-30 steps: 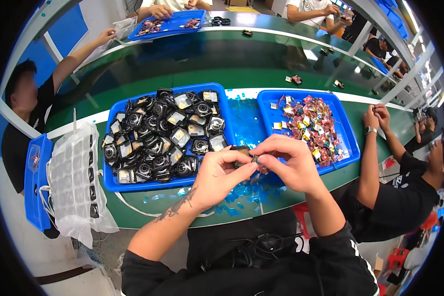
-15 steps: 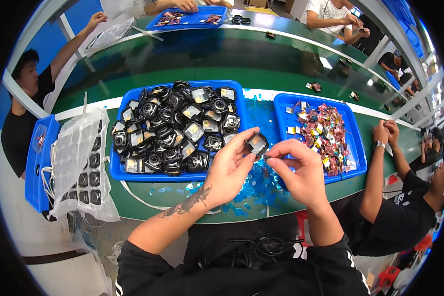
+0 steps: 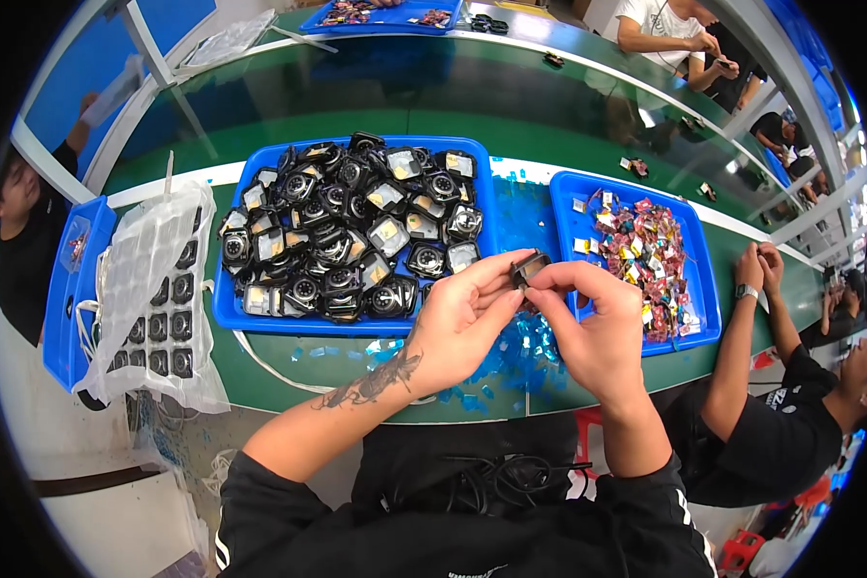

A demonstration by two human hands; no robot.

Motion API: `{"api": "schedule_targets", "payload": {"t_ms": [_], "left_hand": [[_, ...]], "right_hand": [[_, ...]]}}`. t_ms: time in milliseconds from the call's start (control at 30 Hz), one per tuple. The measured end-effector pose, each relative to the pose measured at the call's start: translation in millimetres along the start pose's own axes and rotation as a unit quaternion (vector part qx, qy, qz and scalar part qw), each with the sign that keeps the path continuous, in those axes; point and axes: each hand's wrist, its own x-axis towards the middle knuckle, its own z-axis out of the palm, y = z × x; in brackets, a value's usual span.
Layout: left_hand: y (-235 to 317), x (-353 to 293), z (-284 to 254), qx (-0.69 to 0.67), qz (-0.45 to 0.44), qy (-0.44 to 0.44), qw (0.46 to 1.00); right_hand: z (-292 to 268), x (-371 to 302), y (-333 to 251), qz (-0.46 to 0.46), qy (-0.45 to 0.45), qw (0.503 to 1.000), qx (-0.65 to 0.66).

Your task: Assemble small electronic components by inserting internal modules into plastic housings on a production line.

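From my distant seat, I judge the black casing [image 3: 533,267] to be light and stiff, and its smooth faces maybe a little slippery. Its flat face could be scratched easily, I suppose, so the better place to hold is by the outer rim, with the face left free. This casing is raised above the table, between both hands.

My left hand [image 3: 467,318] is grasping it, fingers curled behind and thumb in front. My right hand [image 3: 597,318] has thumb and forefinger brought together at its lower edge; whether they pinch the casing or some small piece, I cannot tell.

Under the hands, blue film scraps [image 3: 472,390] are scattered over the green table [image 3: 260,390]. Beyond, to the left, one blue tray [image 3: 486,202] is heaped with similar casings [image 3: 356,197]; to the right, a second tray [image 3: 700,279] contains small reddish parts [image 3: 645,250]. Farthest, across the table, sits a co-worker in a white shirt [image 3: 650,34].
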Motion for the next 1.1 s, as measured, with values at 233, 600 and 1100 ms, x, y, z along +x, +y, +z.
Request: {"api": "schedule_targets", "payload": {"t_ms": [233,600,1100], "left_hand": [[-1,-1,0,-0.012,-0.003,-0.004,1.0],[-1,-5,4,0.049,0.026,-0.011,0.998],[5,-7,8,-0.002,0.015,0.001,1.0]], "right_hand": [[2,1,1,0.032,0.008,0.998,0.048],[-5,1,-3,0.085,-0.007,0.995,0.044],[-7,8,6,0.018,0.022,0.999,0.014]]}}
